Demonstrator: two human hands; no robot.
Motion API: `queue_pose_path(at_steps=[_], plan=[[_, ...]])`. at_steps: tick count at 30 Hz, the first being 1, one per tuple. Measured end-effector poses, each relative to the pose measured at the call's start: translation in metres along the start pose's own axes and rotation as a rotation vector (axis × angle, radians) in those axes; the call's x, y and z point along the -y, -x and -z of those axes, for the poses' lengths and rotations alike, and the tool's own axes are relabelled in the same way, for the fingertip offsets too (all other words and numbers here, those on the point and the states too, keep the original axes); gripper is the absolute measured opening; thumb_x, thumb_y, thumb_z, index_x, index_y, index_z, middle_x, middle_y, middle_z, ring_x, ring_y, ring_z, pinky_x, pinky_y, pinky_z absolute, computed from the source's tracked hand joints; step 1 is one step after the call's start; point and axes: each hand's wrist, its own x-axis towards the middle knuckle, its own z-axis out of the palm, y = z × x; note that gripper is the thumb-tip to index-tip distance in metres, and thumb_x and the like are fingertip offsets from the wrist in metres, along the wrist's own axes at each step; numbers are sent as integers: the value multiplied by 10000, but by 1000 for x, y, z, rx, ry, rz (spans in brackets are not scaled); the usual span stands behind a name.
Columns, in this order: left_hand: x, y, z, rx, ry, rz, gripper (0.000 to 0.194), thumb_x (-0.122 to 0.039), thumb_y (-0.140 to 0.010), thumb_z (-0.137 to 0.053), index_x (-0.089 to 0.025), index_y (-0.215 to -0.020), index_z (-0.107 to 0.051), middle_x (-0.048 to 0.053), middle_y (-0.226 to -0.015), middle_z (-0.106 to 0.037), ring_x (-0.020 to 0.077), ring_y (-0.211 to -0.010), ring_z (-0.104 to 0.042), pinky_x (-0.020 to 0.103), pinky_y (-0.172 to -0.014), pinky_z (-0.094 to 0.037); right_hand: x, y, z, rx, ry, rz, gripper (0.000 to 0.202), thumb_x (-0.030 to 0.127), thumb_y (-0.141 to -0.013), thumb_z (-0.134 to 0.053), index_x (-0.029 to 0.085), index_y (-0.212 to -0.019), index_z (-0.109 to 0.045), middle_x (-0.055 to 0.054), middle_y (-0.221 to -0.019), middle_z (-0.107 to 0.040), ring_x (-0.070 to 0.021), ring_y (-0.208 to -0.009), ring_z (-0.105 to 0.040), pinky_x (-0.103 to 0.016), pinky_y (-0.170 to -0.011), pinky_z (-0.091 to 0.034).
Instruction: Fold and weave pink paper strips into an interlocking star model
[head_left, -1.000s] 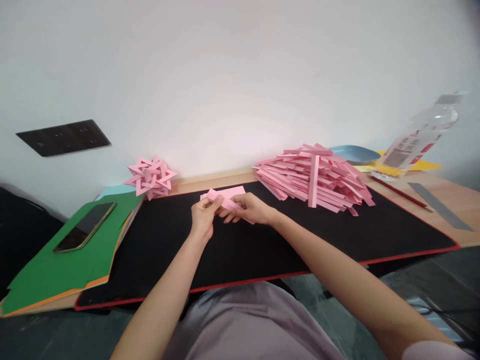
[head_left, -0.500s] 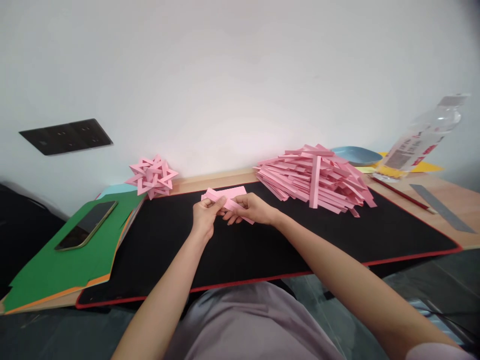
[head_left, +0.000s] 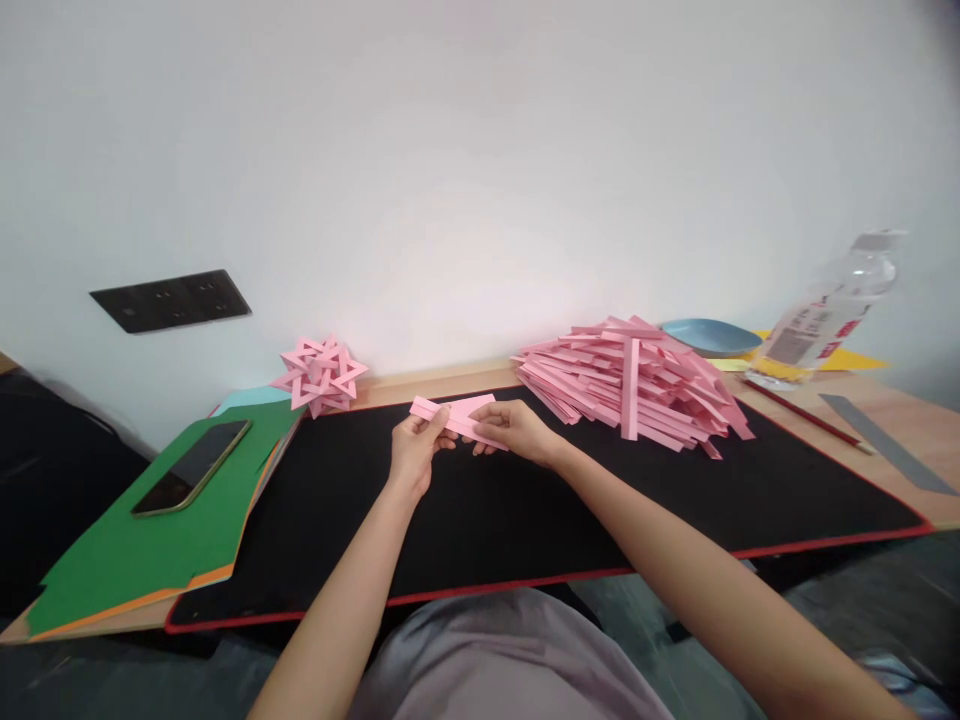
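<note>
Above the middle of the black mat (head_left: 585,510), my left hand (head_left: 420,440) pinches the left part of some folded pink paper (head_left: 459,411), thumb on top. My right hand (head_left: 516,430) grips its right end from the other side. The paper looks like crossing strips; how they join is too small to tell. A large heap of pink folded strips (head_left: 600,375) lies on the mat's back right. At the back left sits a pink star-shaped paper model (head_left: 321,376).
Green sheets (head_left: 97,570) with a phone (head_left: 191,467) on top lie at the left. On the right are a blue dish (head_left: 711,337), a tilted clear bottle (head_left: 821,320), a dark red pencil (head_left: 810,416), a grey ruler (head_left: 889,443) and yellow paper (head_left: 855,358).
The view has shifted, so most things appear lower. The pink paper has been turned slightly between my hands and its pieces lie closer together. Both hands still hold it.
</note>
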Motion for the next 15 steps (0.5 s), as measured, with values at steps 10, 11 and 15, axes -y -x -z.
queue_pose_path(at_steps=[10, 11, 15], plan=[[-8, 5, 2, 167, 2, -41, 299, -233, -597, -736, -120, -856, -638, 66, -801, -657, 134, -651, -605, 201, -482, -449, 3, 0, -3, -70, -16, 89, 265, 270, -735, -576, 131, -951, -510, -59, -792, -673, -97, -537, -598, -199, -486, -429], [-8, 5, 2, 177, 5, -36, 305, -229, -602, -731, -121, -870, -636, 82, -861, -663, 135, -649, -610, 208, -487, -453, 3, 0, -3, -64, -30, 94, 264, 265, -728, -578, 138, -943, -491, -52, -778, -671, -97, -532, -596, -199, -481, -423], [-8, 6, 2, 210, 33, -26, 335, -223, -616, -722, -120, -922, -631, 122, -998, -654, 129, -641, -614, 225, -517, -470, 3, 0, -2, -15, -29, 88, 256, 270, -724, -581, 138, -919, -482, -25, -692, -650, -96, -517, -586, -197, -472, -413]])
